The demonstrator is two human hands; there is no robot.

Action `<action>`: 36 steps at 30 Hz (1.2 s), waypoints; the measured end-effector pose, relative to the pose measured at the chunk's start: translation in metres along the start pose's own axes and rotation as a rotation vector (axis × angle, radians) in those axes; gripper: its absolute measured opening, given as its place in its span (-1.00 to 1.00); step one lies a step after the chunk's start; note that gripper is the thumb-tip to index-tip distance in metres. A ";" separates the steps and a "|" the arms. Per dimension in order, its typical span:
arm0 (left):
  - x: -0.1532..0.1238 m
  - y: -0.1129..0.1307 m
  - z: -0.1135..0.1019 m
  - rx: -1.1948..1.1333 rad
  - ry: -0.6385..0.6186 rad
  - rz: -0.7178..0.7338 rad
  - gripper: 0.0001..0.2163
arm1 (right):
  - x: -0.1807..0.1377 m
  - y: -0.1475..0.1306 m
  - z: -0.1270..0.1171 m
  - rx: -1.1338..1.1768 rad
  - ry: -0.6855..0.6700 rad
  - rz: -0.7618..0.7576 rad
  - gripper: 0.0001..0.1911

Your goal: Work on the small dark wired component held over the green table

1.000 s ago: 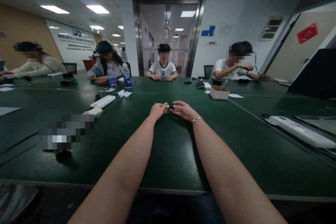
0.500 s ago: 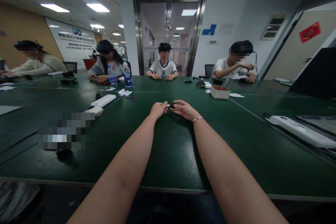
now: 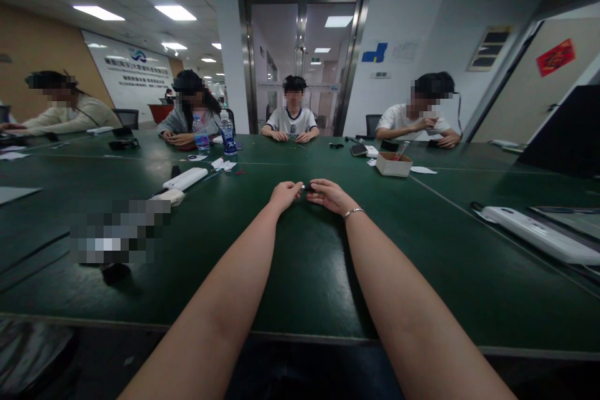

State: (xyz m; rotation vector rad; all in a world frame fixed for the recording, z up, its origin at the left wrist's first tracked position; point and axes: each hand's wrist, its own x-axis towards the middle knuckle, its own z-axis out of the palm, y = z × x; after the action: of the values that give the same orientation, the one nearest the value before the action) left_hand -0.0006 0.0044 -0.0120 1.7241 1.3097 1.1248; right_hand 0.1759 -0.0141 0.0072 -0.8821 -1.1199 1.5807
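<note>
Over the middle of the green table, my left hand (image 3: 285, 196) and my right hand (image 3: 330, 195) meet around a small black piece with a silvery end (image 3: 308, 187). The fingertips of my left hand pinch its silvery end. On the dark part, the thumb and fingers of my right hand are closed. Most of the piece is covered by fingers, and it is too small for me to tell its kind. A metal bracelet (image 3: 354, 212) circles my right wrist.
The green table (image 3: 309, 300) spans the view. White power strips (image 3: 539, 234) lie right and left, with a blurred-out thing at left. Water bottles (image 3: 228, 136), paper scraps and an open box (image 3: 394, 164) lie farther off. Several people sit across, wearing headgear.
My left fingertips have shifted slightly right, closer to my right hand, and less of the silvery end shows. Across the table at right, a person's raised hand has moved left.
</note>
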 end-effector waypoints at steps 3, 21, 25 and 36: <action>0.002 -0.002 0.003 -0.036 0.014 0.020 -0.75 | 0.001 0.000 -0.001 0.020 0.010 -0.002 -0.90; -0.002 0.000 0.003 -0.137 0.037 0.176 -0.88 | -0.003 -0.003 0.003 0.035 0.055 0.021 -0.90; -0.002 0.000 0.002 -0.113 0.049 0.153 -0.87 | -0.004 -0.003 0.004 0.017 0.053 0.030 -0.86; -0.001 0.002 0.002 -0.109 0.037 0.054 -0.78 | -0.002 -0.002 0.005 -0.006 0.089 0.005 -0.86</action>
State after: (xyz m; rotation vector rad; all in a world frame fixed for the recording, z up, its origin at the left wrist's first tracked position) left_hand 0.0022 0.0031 -0.0111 1.6750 1.2065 1.2413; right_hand 0.1723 -0.0175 0.0109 -0.9510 -1.0599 1.5281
